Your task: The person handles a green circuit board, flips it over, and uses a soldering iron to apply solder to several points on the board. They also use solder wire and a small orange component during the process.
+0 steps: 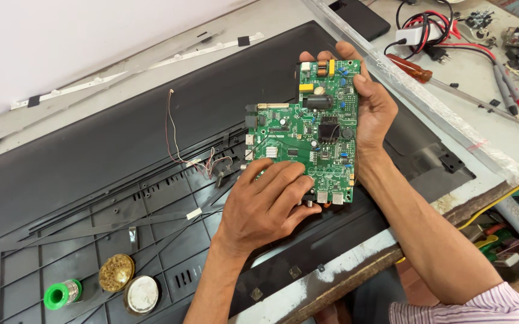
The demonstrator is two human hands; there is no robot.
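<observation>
While you hold the green circuit board point(310, 129) upright in the middle of the frame, your right hand point(375, 108) grips its right edge with curled fingers, and your left hand point(265, 207) clasps its lower corner. Under it lies the black back cover point(109, 150); the solder spool point(61, 294) sits lower left.

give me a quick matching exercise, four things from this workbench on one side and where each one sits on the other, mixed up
Things:
1. green circuit board
2. solder spool
3. screwdriver
4. thin wires

Places:
A. lying loose on the black panel, left of the board
B. held up between both hands
C. bottom left, beside two round tins
D. upper right, past the clear-wrapped strip

Pairs: 1-B, 2-C, 3-D, 4-A
</observation>
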